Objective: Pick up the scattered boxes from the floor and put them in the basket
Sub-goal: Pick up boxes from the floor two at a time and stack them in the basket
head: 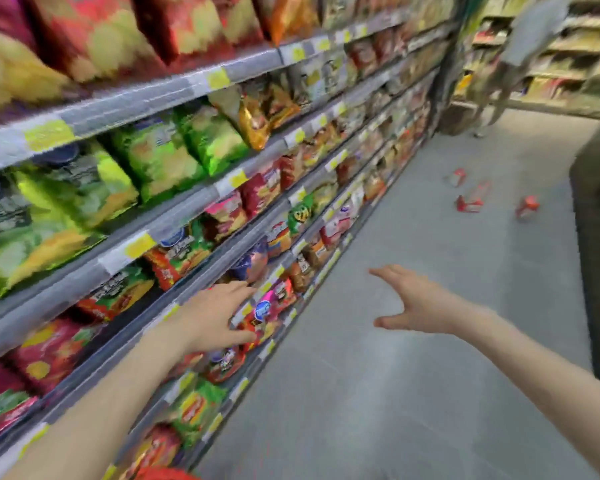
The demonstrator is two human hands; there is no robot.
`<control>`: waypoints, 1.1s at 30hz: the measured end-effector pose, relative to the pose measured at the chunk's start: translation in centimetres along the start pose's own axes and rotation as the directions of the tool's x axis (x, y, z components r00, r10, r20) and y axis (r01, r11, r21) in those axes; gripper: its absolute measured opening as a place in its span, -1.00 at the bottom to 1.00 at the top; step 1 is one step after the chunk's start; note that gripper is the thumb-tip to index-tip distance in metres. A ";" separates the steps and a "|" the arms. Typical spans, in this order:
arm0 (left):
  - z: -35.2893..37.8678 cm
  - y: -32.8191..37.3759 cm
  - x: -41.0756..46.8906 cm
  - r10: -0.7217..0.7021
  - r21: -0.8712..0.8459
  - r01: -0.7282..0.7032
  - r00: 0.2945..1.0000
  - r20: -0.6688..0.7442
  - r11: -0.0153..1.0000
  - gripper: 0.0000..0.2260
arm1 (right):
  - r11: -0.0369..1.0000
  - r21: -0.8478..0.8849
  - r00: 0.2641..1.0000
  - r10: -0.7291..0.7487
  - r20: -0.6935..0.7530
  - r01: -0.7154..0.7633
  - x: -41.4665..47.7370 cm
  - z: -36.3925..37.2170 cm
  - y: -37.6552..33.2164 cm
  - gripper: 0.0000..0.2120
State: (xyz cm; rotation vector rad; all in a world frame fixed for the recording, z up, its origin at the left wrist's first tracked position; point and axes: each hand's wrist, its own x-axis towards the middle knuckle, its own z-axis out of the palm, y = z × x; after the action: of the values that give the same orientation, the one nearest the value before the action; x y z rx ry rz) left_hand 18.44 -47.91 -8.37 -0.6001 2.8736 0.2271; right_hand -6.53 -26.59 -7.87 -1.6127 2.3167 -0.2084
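L hand (219, 317) empty, R hand (413, 303) empty, red boxes (470, 202) on floor (413, 358)

No legible text, snack bags (160, 157) and yellow shelf tags (218, 78) too blurred to read

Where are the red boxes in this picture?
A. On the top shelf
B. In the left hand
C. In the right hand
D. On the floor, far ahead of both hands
D: four red boxes lie scattered on the grey floor far down the aisle, while the left hand and the right hand are both open and hold nothing.
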 end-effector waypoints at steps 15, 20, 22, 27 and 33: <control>-6.9 19.7 36.4 0.263 -0.081 -0.268 0.963 -0.064 0.960 -0.24 | 0.834 0.276 0.825 0.534 -0.185 -0.478 -3.4 -10.8 35.1 -0.19; -9.5 21.6 47.5 0.303 -0.092 -0.306 0.952 -0.051 0.947 -0.22 | 0.808 0.302 0.794 0.574 -0.203 -0.507 1.5 -12.9 43.0 -0.20; -10.2 22.2 52.8 0.312 -0.095 -0.315 0.949 -0.046 0.944 -0.25 | 0.792 0.321 0.778 0.593 -0.206 -0.519 4.1 -13.8 46.1 -0.20; -13.7 25.3 66.4 0.404 -0.120 -0.397 0.914 0.043 0.910 -0.15 | 0.725 0.406 0.718 0.665 -0.206 -0.556 10.4 -16.7 53.3 -0.20; -16.2 31.6 81.9 0.544 -0.113 -0.535 0.837 0.058 0.837 -0.06 | 0.641 0.448 0.638 0.748 -0.183 -0.623 15.5 -19.8 62.7 -0.20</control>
State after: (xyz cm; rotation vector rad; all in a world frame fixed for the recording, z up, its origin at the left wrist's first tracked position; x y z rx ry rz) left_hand -70.68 -53.34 -7.45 0.2309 2.8839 0.4568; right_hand -73.75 -19.86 -10.13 -0.4318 2.7781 -0.7200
